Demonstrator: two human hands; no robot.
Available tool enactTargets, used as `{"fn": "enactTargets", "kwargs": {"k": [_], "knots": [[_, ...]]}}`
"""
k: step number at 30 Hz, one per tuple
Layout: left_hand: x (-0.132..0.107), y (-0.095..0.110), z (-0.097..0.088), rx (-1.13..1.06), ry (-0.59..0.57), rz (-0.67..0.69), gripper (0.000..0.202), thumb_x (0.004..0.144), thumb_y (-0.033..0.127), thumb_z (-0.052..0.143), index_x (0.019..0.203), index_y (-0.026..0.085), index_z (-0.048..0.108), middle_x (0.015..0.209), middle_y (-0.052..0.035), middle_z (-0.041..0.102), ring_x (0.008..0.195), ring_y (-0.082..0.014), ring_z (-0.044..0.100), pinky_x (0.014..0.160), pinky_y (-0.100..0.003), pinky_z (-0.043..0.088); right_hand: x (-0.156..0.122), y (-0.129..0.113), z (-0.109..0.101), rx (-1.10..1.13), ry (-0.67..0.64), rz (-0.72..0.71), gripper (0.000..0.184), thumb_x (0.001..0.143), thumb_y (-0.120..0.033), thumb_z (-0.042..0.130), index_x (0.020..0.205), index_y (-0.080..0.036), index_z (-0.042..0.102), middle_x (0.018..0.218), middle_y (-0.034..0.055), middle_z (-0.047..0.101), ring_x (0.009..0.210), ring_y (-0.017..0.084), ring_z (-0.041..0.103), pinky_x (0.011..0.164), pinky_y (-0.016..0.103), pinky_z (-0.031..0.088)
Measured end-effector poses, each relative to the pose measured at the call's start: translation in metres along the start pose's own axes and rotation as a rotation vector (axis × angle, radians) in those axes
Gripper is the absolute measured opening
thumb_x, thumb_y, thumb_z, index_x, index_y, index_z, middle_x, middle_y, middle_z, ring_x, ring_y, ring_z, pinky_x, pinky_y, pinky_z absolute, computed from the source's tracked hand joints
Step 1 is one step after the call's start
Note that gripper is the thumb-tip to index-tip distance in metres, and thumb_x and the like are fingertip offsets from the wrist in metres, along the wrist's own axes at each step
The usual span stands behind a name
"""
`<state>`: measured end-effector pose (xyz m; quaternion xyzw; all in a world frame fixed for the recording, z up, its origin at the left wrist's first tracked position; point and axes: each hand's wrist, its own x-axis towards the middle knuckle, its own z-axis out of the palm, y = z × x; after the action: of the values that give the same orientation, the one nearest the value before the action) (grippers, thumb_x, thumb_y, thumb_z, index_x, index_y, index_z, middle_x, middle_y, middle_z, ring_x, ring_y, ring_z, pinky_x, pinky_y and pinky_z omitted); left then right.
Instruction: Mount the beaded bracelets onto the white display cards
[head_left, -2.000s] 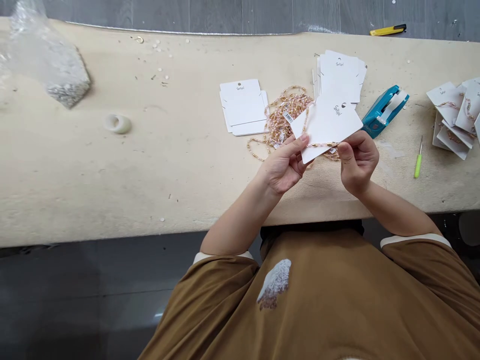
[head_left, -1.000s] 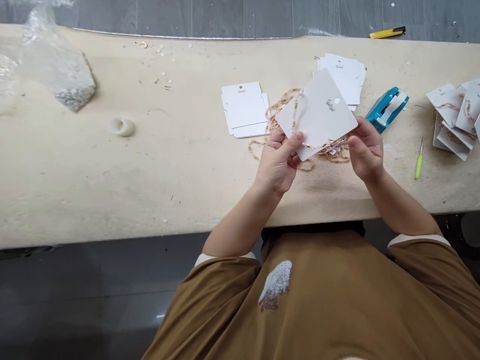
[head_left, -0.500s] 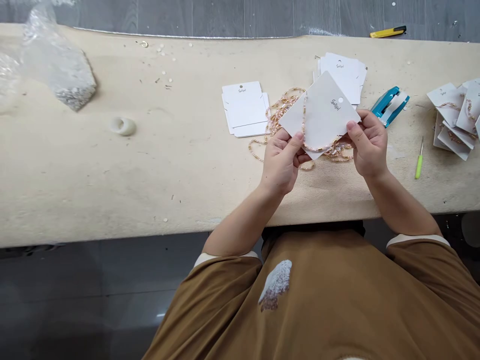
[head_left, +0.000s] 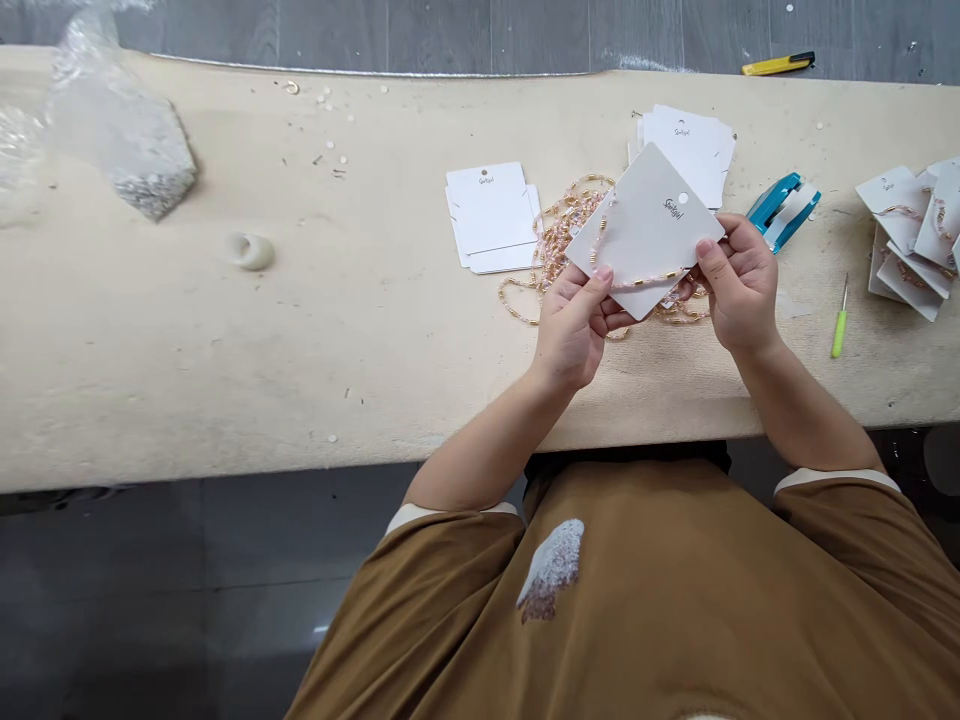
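Between my two hands is a white jewelry display card [head_left: 646, 225], turned cornerwise, with a round hole and small print near its right corner. A pink and gold beaded necklace [head_left: 643, 283] runs across its lower left part. My left hand [head_left: 574, 325] pinches the card's lower left edge, thumb on top at the beads. On the right edge my right hand [head_left: 739, 285] grips the card, thumb in front and fingers behind. Under and behind the card lies a heap of similar beaded strands [head_left: 559, 235], partly hidden.
White cards [head_left: 491, 215] lie left of the heap, and another card stack [head_left: 686, 140] behind it. To the right are a teal tape dispenser [head_left: 784, 210], a green-handled awl [head_left: 838, 330] and cards with beads [head_left: 904, 240]. Far left are a plastic bag [head_left: 142, 150] and a tape roll [head_left: 251, 252].
The card and both hands have shifted slightly right. The beaded strand on the card's face now lies straighter and higher along its lower part.
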<state>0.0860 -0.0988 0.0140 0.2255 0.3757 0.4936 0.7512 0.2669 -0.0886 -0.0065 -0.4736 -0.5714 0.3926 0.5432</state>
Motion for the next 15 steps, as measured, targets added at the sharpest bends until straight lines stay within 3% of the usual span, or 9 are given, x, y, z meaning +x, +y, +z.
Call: {"fn": "enactTargets", "kwargs": {"k": [4, 10, 15], "knots": [[0.0024, -0.0028, -0.0031, 0.036, 0.003, -0.035, 0.064, 0.062, 0.063, 0.088, 0.101, 0.023, 0.058, 0.079, 0.0048, 0.076, 0.069, -0.0121, 0.075, 0.061, -0.021, 0.065, 0.0025, -0.0012, -0.0012, 0.0, 0.038, -0.006, 0.04, 0.094, -0.062, 0.062, 0.11, -0.026, 0.061, 0.076, -0.0018, 0.059, 0.054, 0.007, 0.055, 0.049, 0.023, 0.05], [0.0042, -0.0066, -0.0048, 0.017, -0.037, -0.046, 0.058, 0.06, 0.057, 0.092, 0.09, 0.021, 0.056, 0.075, 0.0054, 0.075, 0.066, -0.012, 0.075, 0.058, -0.021, 0.066, 0.0042, -0.0057, -0.001, 0.042, 0.054, -0.016, 0.034, 0.092, -0.058, 0.068, 0.104, -0.026, 0.064, 0.071, -0.0025, 0.057, 0.05, 0.006, 0.05, 0.046, 0.021, 0.045], [0.0034, -0.0066, -0.0025, 0.038, 0.024, -0.007, 0.071, 0.045, 0.05, 0.102, 0.094, 0.021, 0.058, 0.08, 0.0062, 0.076, 0.064, -0.0106, 0.074, 0.053, -0.018, 0.064, 0.0083, -0.0091, -0.0061, 0.154, -0.005, 0.024, 0.036, 0.087, -0.058, 0.074, 0.1, -0.025, 0.066, 0.072, -0.0033, 0.058, 0.052, 0.005, 0.05, 0.046, 0.02, 0.045]]}}
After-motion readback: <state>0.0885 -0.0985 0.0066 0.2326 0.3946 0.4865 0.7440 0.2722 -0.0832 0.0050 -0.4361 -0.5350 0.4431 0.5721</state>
